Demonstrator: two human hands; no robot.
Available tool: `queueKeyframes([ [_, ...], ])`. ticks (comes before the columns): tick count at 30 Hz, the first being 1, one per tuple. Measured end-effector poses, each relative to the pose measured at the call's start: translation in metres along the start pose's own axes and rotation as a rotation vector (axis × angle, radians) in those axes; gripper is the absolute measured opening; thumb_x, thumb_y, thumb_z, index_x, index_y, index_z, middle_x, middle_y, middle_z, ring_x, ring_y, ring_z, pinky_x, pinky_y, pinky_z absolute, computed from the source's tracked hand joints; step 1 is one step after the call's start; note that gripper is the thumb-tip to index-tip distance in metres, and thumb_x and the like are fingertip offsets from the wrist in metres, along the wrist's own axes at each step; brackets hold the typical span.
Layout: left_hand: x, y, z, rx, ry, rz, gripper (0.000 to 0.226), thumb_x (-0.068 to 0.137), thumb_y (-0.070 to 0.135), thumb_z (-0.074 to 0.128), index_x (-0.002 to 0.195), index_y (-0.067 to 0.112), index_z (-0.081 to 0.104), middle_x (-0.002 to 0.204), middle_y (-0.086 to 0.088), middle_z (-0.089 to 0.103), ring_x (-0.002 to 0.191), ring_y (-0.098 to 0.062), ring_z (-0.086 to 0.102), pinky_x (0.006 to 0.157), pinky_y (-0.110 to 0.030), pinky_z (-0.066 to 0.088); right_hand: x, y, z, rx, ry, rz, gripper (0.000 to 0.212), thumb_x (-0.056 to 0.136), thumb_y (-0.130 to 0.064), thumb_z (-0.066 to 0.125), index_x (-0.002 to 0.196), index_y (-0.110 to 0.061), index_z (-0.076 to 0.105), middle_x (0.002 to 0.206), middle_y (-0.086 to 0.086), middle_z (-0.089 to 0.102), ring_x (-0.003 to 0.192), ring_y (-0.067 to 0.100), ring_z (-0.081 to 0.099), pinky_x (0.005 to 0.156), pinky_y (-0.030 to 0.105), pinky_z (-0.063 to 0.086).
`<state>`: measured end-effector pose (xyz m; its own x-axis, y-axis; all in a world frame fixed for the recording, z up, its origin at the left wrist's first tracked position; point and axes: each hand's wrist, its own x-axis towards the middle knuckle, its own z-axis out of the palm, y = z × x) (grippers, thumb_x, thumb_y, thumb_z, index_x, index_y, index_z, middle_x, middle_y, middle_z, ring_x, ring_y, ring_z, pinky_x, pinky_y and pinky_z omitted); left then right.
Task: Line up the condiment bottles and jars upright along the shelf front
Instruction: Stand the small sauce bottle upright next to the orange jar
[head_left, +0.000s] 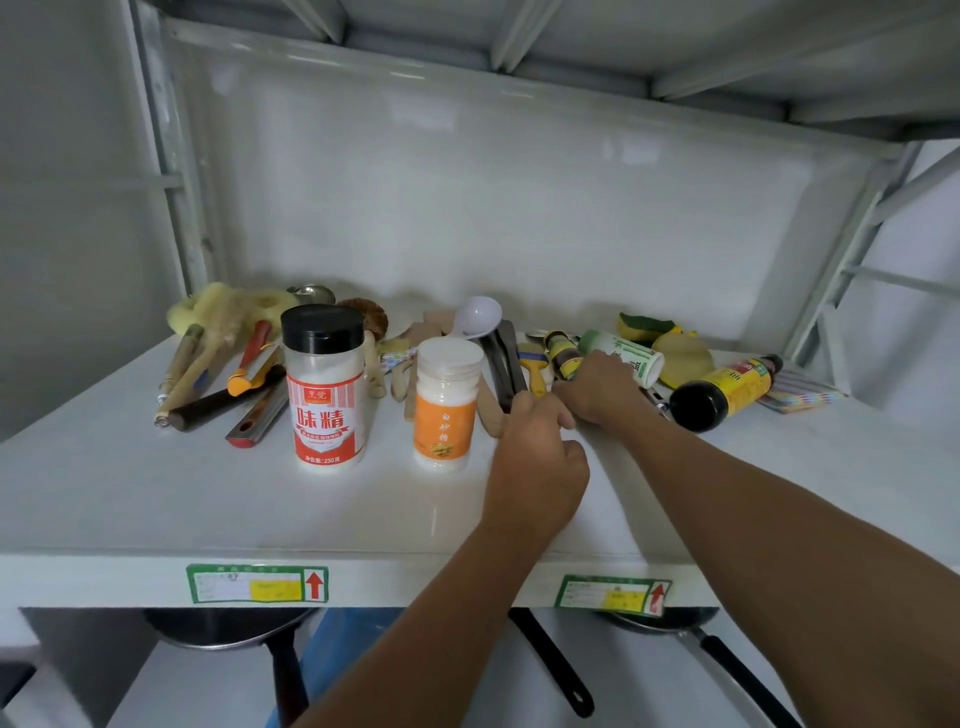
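Two jars stand upright near the shelf front: a black-capped jar with a red label and a white-capped jar with an orange label. Further back lie a small dark bottle with a yellow label, a white and green jar and a large dark sauce bottle, all on their sides. My right hand lies palm down over the near end of the small bottle and the white and green jar; its grip is hidden. My left hand is curled just right of the orange-label jar, fingertips by the black tongs.
The back of the white shelf holds brushes, a peeler, wooden utensils, a white spoon, a yellow brush and sponges. Folded cloths lie at the far right. Pans sit on the level below. The shelf's front strip carries two green labels.
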<state>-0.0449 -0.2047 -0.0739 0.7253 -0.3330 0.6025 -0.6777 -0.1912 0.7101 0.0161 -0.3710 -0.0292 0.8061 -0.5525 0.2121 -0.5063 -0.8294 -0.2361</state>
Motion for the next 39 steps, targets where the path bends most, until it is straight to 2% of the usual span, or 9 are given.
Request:
queueKeyframes([
  [6,0.000,0.000,0.000,0.009,0.027,0.035,0.023,0.081,0.001,0.050,0.101,0.007,0.059,0.101,-0.006,0.052,0.092,-0.022,0.054,0.079,-0.041,0.051,-0.006,0.000,0.000,0.239,0.144,0.008,0.057,0.094,-0.039,0.066,0.129,0.003,0.051,0.129,0.026,0.057,0.121,0.044,0.052,0.100,0.047,0.041],
  [9,0.000,0.001,-0.002,-0.010,0.023,0.009,0.026,0.085,-0.003,0.052,0.108,0.007,0.059,0.105,-0.005,0.052,0.093,-0.016,0.052,0.080,-0.031,0.049,-0.016,-0.004,-0.011,0.355,0.223,-0.029,0.055,0.088,-0.038,0.072,0.125,-0.001,0.054,0.119,0.022,0.060,0.111,0.042,0.057,0.089,0.046,0.046],
  [13,-0.001,0.008,-0.009,-0.034,-0.005,-0.040,0.024,0.090,-0.002,0.055,0.110,0.010,0.059,0.106,0.001,0.050,0.088,-0.011,0.052,0.074,-0.011,0.039,-0.034,-0.003,-0.015,0.540,0.236,-0.060,0.056,0.079,-0.055,0.064,0.113,-0.011,0.057,0.104,0.013,0.064,0.094,0.036,0.064,0.080,0.050,0.056],
  [17,-0.005,0.013,-0.017,-0.066,-0.006,-0.072,0.025,0.088,-0.003,0.057,0.106,0.014,0.059,0.105,-0.002,0.054,0.083,-0.013,0.055,0.076,-0.014,0.041,-0.065,0.002,-0.016,0.730,0.209,-0.071,0.034,0.078,-0.049,0.066,0.099,-0.024,0.056,0.098,0.010,0.065,0.091,0.031,0.065,0.082,0.051,0.057],
  [19,-0.009,0.016,-0.021,-0.100,-0.011,-0.132,0.025,0.087,-0.003,0.057,0.104,0.015,0.059,0.103,-0.003,0.057,0.079,-0.010,0.055,0.069,-0.009,0.041,-0.091,0.002,-0.024,0.820,0.183,-0.088,0.028,0.084,-0.036,0.072,0.104,-0.024,0.056,0.100,0.009,0.067,0.092,0.027,0.067,0.084,0.047,0.057],
  [23,-0.021,0.020,-0.029,-0.184,-0.037,-0.203,0.022,0.090,0.001,0.055,0.101,0.018,0.062,0.092,-0.003,0.066,0.083,-0.013,0.063,0.071,-0.022,0.048,-0.128,0.009,-0.021,0.932,0.133,-0.150,0.030,0.097,-0.008,0.069,0.118,-0.022,0.052,0.102,-0.005,0.064,0.092,0.001,0.062,0.079,0.022,0.047],
  [26,-0.027,0.022,-0.039,-0.237,-0.068,-0.283,0.020,0.092,0.003,0.053,0.097,0.019,0.064,0.092,-0.008,0.069,0.087,-0.018,0.066,0.073,-0.022,0.049,-0.140,0.016,-0.011,1.019,0.094,-0.157,0.044,0.098,-0.010,0.069,0.135,-0.023,0.048,0.118,-0.004,0.065,0.109,0.008,0.064,0.096,0.031,0.051],
  [33,-0.031,0.035,-0.048,-0.209,-0.263,-0.385,0.023,0.088,0.003,0.049,0.081,0.012,0.069,0.074,-0.006,0.065,0.068,-0.018,0.057,0.063,-0.031,0.043,-0.150,0.021,-0.006,1.061,0.095,-0.110,0.058,0.096,-0.007,0.073,0.145,-0.011,0.043,0.112,-0.017,0.061,0.103,-0.005,0.060,0.101,0.036,0.051],
  [39,-0.031,0.031,-0.044,-0.151,-0.213,-0.365,0.023,0.088,0.005,0.048,0.081,0.010,0.070,0.085,-0.016,0.069,0.070,-0.018,0.058,0.063,-0.031,0.043,-0.144,0.020,-0.004,1.083,0.045,-0.126,0.063,0.094,-0.008,0.076,0.146,-0.018,0.042,0.130,0.002,0.062,0.110,0.012,0.065,0.098,0.034,0.052],
])
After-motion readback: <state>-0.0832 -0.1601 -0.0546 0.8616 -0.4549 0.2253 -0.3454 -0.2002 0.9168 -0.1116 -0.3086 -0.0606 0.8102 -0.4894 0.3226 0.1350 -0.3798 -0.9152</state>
